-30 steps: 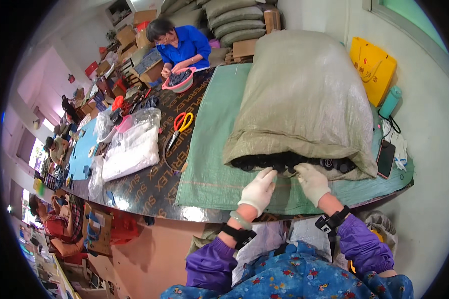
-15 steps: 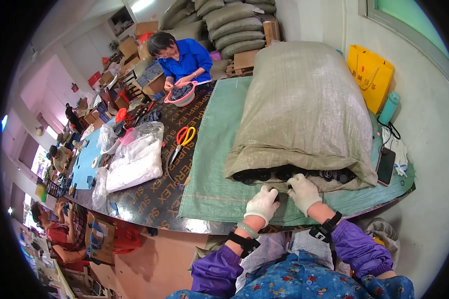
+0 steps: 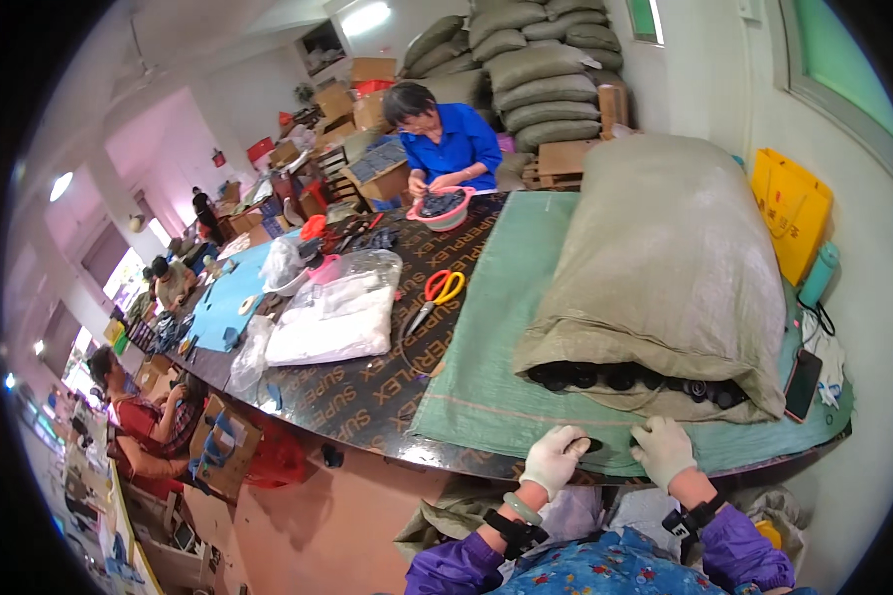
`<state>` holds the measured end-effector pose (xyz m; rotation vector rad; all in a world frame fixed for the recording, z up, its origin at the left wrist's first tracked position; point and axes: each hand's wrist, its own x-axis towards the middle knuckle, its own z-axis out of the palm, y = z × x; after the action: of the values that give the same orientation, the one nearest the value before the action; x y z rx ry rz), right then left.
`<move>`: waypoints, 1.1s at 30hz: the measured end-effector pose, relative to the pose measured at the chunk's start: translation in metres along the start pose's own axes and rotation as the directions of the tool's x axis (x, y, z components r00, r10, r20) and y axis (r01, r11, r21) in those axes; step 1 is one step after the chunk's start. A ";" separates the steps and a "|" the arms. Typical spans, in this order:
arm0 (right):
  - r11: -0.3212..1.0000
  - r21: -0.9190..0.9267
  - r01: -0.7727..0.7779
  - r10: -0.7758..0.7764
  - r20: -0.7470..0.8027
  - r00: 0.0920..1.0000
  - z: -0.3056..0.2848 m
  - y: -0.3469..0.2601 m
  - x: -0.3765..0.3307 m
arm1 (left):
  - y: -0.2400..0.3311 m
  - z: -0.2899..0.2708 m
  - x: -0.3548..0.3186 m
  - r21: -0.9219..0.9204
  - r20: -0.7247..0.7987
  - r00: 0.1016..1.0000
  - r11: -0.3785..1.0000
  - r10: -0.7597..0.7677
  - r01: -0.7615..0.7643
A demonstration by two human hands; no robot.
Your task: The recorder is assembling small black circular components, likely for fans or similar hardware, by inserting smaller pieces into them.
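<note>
A big olive woven sack (image 3: 665, 258) lies on its side in front of me, its mouth towards me. Black round pieces (image 3: 620, 378) fill the opening, their exact kind unclear. My left hand (image 3: 554, 460), in a white glove, pinches a small dark piece (image 3: 591, 446) over the near edge of a green woven sheet (image 3: 486, 387). To its right, just below the sack's mouth, is my gloved right hand (image 3: 664, 452). Its fingers are bent and close together against the green sheet; whatever they hold is hidden.
Red-and-yellow scissors (image 3: 437, 297) and a clear bag of white material (image 3: 332, 327) lie to the left. Across the table, a person in blue handles dark pieces in a pink basin (image 3: 441, 220). A phone (image 3: 803, 385), teal bottle (image 3: 820, 275) and yellow paper bag (image 3: 789, 213) stand right.
Both hands have drawn back from the sack's mouth towards the table's near edge and moved slightly apart. The right hand has let go of the sack's lip. The view has shifted leftward.
</note>
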<state>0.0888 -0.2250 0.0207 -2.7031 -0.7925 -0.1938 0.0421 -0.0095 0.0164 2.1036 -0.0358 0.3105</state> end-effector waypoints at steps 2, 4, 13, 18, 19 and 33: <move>1.000 0.010 0.010 -0.010 0.017 1.000 0.003 0.004 -0.008 | 0.009 0.006 -0.002 -0.033 0.024 0.993 0.992 -0.119 0.120; 0.975 0.213 -0.059 0.072 -0.054 0.996 0.005 -0.006 -0.014 | 0.014 0.006 -0.003 -0.035 0.082 0.964 0.965 -0.255 0.258; 0.812 0.578 0.085 0.043 -0.203 0.978 -0.023 -0.039 -0.027 | 0.029 0.013 -0.010 -0.643 0.569 0.814 0.551 -0.120 0.531; 0.731 0.680 0.060 0.103 -0.197 0.975 -0.022 -0.037 -0.026 | 0.035 0.015 -0.009 -0.613 0.460 0.888 0.721 -0.008 0.324; 0.538 0.834 -0.126 0.228 0.000 0.974 -0.024 -0.039 -0.028 | 0.031 0.021 -0.012 -0.500 0.324 0.940 0.863 0.108 0.073; 0.695 0.718 -0.046 0.216 -0.147 0.965 -0.011 -0.028 -0.033 | 0.036 0.028 -0.017 -0.500 0.353 0.933 0.857 0.074 0.121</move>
<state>0.0453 -0.2234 0.0306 -1.9359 -0.4606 -0.1154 0.0264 -0.0532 0.0287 1.5922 -0.2821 -0.1063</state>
